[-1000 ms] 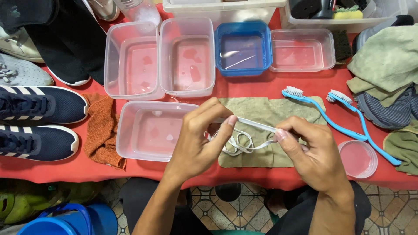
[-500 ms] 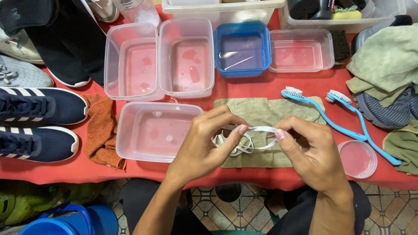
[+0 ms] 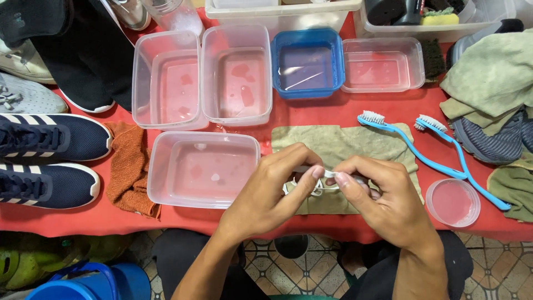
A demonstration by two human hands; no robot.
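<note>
Both hands have closed together since a second ago: the left hand [image 3: 272,189] and right hand [image 3: 383,191] now nearly touch, fingertips pinching a white lace [image 3: 322,180] bunched between them, above the cloth [image 3: 344,147].

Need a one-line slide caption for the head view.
Both hands, left hand and right hand, pinch a white shoelace over an olive cloth on a red table.

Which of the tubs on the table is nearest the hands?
The clear tub alone in the front row, just beside the left hand; the others sit further back.
</note>
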